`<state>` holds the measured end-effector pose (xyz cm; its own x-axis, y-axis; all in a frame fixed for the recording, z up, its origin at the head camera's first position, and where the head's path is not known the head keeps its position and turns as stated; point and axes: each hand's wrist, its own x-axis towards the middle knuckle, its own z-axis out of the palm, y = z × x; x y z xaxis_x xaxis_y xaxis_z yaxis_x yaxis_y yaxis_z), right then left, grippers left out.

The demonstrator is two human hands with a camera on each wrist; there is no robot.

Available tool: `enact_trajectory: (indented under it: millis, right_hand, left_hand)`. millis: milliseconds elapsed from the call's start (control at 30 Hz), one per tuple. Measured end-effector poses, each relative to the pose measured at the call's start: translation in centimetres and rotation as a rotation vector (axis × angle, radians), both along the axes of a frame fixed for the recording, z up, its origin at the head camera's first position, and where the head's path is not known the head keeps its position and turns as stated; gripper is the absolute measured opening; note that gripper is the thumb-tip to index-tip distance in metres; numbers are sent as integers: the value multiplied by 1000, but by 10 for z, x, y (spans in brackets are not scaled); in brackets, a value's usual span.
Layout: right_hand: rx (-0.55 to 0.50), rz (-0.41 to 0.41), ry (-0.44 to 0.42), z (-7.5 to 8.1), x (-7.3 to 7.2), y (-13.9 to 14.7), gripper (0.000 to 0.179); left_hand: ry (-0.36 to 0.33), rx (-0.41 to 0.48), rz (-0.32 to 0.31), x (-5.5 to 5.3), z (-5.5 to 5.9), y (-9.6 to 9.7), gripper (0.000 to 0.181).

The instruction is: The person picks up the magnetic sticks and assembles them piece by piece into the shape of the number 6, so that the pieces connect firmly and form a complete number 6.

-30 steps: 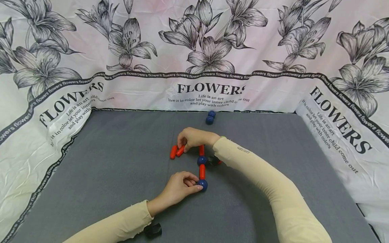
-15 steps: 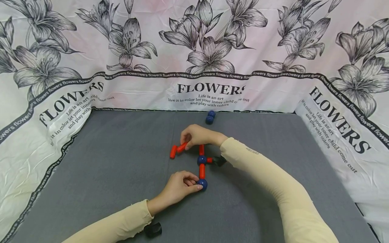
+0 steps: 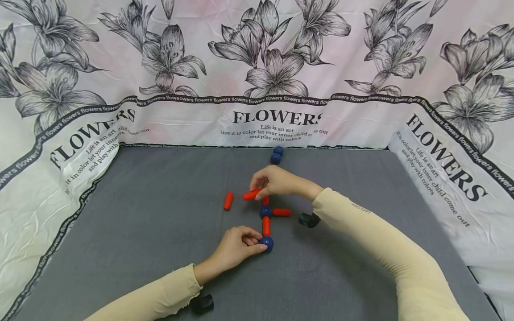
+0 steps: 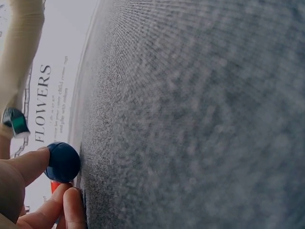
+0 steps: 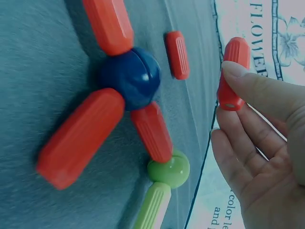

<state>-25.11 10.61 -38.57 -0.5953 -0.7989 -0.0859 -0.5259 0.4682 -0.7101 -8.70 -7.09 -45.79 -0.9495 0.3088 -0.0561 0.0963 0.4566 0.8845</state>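
Note:
My right hand (image 3: 277,180) pinches a red magnetic rod (image 5: 233,71) between thumb and fingers, raised over the cloth. Below it lies a joined figure: a middle blue ball (image 5: 129,78) with three red rods on it, one of them pointing right (image 3: 282,212). One rod leads to a green ball (image 5: 168,169) and a green rod (image 5: 153,205), both hidden by my right hand in the head view. My left hand (image 3: 237,247) pinches the blue ball (image 3: 267,243) at the figure's near end, thumb on one side and fingers on the other.
A loose red rod (image 3: 228,201) lies left of the figure. Two blue balls (image 3: 277,154) sit together near the back edge of the grey cloth (image 3: 160,214). A flower-printed curtain (image 3: 176,120) stands behind and at both sides.
My right hand has lifted the red rod away from the loose one and carried it right, above the figure. The right-pointing rod is uncovered now. My left hand stays on its ball.

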Motion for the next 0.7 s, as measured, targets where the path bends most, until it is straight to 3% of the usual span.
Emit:
enact_trajectory:
  millis: [233, 700]
  right_hand:
    - [-22, -40, -10, 1, 18, 26, 27]
    - [-11, -95, -88, -14, 49, 64, 18]
  left_hand:
    - [-13, 4, -18, -1, 3, -1, 30]
    - [-26, -55, -57, -8, 5, 0, 29]
